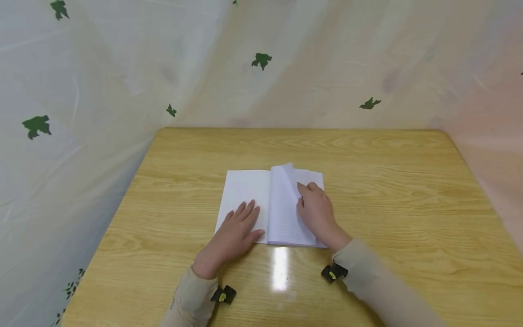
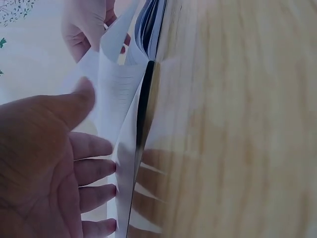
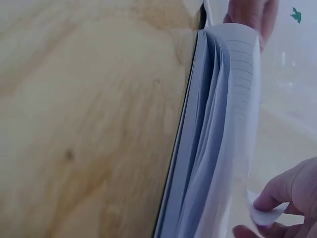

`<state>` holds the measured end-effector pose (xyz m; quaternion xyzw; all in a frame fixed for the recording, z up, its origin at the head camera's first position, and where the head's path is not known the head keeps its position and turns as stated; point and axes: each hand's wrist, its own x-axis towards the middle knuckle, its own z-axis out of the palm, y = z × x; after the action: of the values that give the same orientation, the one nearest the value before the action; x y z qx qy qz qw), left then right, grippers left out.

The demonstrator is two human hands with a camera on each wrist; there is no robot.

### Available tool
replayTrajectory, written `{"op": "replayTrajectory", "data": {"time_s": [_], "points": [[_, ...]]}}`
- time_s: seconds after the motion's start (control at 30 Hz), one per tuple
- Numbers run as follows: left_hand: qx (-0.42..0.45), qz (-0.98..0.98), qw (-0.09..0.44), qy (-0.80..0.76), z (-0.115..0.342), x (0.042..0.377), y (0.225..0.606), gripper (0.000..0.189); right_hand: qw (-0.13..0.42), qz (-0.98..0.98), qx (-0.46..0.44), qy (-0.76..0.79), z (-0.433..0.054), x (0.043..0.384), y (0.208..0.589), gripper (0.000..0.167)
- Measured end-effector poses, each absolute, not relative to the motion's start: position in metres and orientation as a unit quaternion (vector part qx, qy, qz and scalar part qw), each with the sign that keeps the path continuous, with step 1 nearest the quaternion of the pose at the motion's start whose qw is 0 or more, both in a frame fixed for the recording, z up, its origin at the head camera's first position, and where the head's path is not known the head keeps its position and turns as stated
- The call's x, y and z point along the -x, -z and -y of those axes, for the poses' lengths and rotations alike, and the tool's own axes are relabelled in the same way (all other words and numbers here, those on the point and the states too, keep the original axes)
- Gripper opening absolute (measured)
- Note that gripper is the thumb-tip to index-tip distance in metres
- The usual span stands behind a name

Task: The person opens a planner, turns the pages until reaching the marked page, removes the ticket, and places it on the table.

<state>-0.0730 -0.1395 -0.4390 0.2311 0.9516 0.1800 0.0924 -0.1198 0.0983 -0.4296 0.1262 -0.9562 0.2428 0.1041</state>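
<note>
An open notebook (image 1: 247, 184) with ruled white pages lies on the wooden table. My left hand (image 1: 237, 231) rests on its left page with straight, spread fingers; in the left wrist view those fingertips touch the paper. My right hand (image 1: 318, 209) is over the right half, pinching the edge of a lifted page (image 1: 283, 204). The right wrist view shows the thumb and a finger of this hand on the curled page edge (image 3: 267, 214). Beneath the lifted page, a stack of further pages (image 3: 208, 124) fans slightly apart near the spine.
The table (image 1: 388, 181) has wood grain and a bright light reflection in front of the notebook. Behind and at the sides hangs a pale curtain (image 1: 204, 59) with green leaf-like shapes. Each sleeve carries a small black wrist device (image 1: 334, 273).
</note>
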Motion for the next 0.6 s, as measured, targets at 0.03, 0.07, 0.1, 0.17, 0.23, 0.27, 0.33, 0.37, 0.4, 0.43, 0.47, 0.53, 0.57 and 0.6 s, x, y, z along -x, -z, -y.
{"op": "replayTrajectory", "data": {"time_s": [0.03, 0.07, 0.1, 0.17, 0.23, 0.27, 0.33, 0.37, 0.4, 0.43, 0.47, 0.53, 0.57, 0.6], "points": [[-0.226, -0.951, 0.092, -0.19, 0.139, 0.073, 0.439, 0.066, 0.112, 0.956, -0.135, -0.237, -0.096, 0.118, 0.43, 0.042], [-0.22, -0.95, 0.09, -0.203, 0.139, 0.073, 0.439, 0.068, 0.115, 0.955, -0.145, -0.231, -0.093, 0.116, 0.43, 0.044], [-0.215, -0.949, 0.087, -0.214, 0.139, 0.074, 0.438, 0.069, 0.113, 0.955, -0.155, -0.225, -0.091, 0.115, 0.43, 0.047], [-0.205, -0.948, 0.078, -0.232, 0.139, 0.074, 0.438, 0.073, 0.1, 0.956, -0.18, -0.211, -0.086, 0.111, 0.43, 0.051], [-0.202, -0.945, 0.06, -0.25, 0.139, 0.075, 0.439, 0.077, 0.074, 0.955, -0.205, -0.202, -0.081, 0.108, 0.429, 0.056], [-0.202, -0.943, 0.049, -0.259, 0.139, 0.075, 0.439, 0.079, 0.059, 0.954, -0.218, -0.199, -0.078, 0.106, 0.428, 0.06], [-0.204, -0.941, 0.03, -0.27, 0.139, 0.075, 0.439, 0.082, 0.029, 0.949, -0.243, -0.2, -0.073, 0.103, 0.427, 0.068], [-0.206, -0.939, 0.02, -0.274, 0.139, 0.075, 0.439, 0.084, 0.016, 0.946, -0.254, -0.201, -0.071, 0.102, 0.426, 0.072], [-0.208, -0.938, 0.011, -0.276, 0.139, 0.075, 0.439, 0.085, 0.007, 0.943, -0.266, -0.203, -0.069, 0.101, 0.426, 0.075], [-0.211, -0.938, 0.002, -0.274, 0.139, 0.075, 0.44, 0.086, 0.003, 0.939, -0.278, -0.204, -0.067, 0.101, 0.426, 0.078], [-0.214, -0.938, -0.005, -0.272, 0.139, 0.075, 0.44, 0.087, 0.001, 0.935, -0.29, -0.204, -0.065, 0.1, 0.427, 0.08], [-0.217, -0.939, -0.014, -0.265, 0.139, 0.075, 0.439, 0.089, 0.003, 0.929, -0.309, -0.203, -0.062, 0.1, 0.43, 0.081], [-0.219, -0.94, -0.016, -0.261, 0.139, 0.074, 0.439, 0.091, 0.005, 0.927, -0.317, -0.199, -0.061, 0.099, 0.431, 0.081], [-0.22, -0.941, -0.017, -0.255, 0.14, 0.074, 0.439, 0.093, 0.006, 0.926, -0.324, -0.195, -0.059, 0.099, 0.432, 0.081]]}}
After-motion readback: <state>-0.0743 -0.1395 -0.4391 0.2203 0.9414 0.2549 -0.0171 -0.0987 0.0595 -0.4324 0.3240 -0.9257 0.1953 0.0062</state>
